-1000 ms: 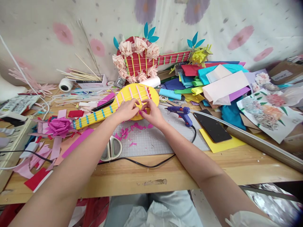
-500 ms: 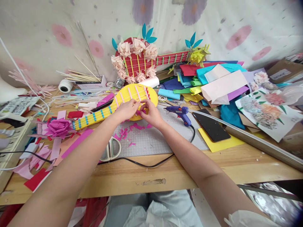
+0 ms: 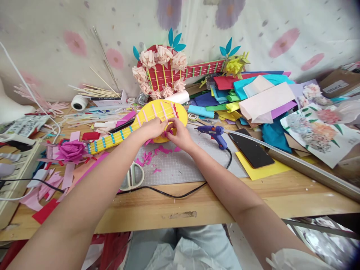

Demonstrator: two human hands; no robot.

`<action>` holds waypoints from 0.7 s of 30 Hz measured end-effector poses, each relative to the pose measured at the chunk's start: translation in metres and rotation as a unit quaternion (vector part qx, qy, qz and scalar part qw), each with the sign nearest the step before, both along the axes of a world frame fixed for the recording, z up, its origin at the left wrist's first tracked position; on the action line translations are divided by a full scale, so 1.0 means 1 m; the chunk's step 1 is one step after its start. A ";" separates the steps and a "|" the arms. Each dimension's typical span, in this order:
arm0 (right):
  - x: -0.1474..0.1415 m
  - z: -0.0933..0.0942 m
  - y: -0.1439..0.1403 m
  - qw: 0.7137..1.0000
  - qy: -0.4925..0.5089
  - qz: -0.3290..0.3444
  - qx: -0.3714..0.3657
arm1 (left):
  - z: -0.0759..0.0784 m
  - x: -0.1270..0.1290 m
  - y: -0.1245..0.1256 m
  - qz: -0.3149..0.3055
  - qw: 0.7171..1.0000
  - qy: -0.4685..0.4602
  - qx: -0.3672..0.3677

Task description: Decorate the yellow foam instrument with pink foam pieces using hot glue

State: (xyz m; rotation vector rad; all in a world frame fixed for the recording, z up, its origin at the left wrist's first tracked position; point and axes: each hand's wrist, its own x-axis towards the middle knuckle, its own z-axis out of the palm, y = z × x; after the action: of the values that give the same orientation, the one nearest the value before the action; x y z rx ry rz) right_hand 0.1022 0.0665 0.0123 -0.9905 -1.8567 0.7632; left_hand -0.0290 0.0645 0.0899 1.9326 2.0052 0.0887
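Left hand [image 3: 154,128] and right hand [image 3: 180,135] meet over the yellow guitar [image 3: 149,112], lying on the table [image 3: 135,213]! Each grip curls nearly closed; what it holds, I can't tell.

No text is legible: print on the label [image 3: 335,87] of the cardboard box [image 3: 326,79] at the worktop's [image 3: 135,213] back right corner and on the packet [image 3: 30,125] by its left edge is blurred.

left hand [image 3: 154,128] beside right hand [image 3: 181,135], fingers [image 3: 173,123] bent, arms [image 3: 222,183] outstretched
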 end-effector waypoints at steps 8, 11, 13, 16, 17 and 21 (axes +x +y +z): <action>0.000 0.000 0.000 1.000 -0.001 0.002 0.002 | 0.000 -0.003 0.000 0.019 0.999 -0.035 -0.018; 0.000 -0.001 0.001 1.000 0.000 0.003 0.006 | 0.006 0.000 -0.002 0.023 1.000 -0.004 0.002; -0.001 -0.001 0.001 1.000 0.001 0.005 0.008 | 0.007 0.002 -0.002 0.020 1.000 -0.007 0.005; -0.001 -0.002 0.001 1.000 0.004 0.003 0.009 | 0.005 0.004 -0.002 0.019 0.999 -0.033 -0.001; -0.001 -0.002 0.002 1.000 0.004 0.003 0.010 | 0.005 0.004 -0.002 0.023 0.999 -0.039 -0.002; -0.001 -0.002 0.002 1.000 0.002 0.004 0.014 | 0.001 0.002 -0.001 0.041 0.998 -0.047 -0.002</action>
State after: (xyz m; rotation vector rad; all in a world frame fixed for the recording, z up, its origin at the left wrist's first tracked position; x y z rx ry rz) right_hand 0.1010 0.0686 0.0099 -0.9648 -1.8630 0.7418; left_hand -0.0270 0.0639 0.0910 1.8089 2.0213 0.1921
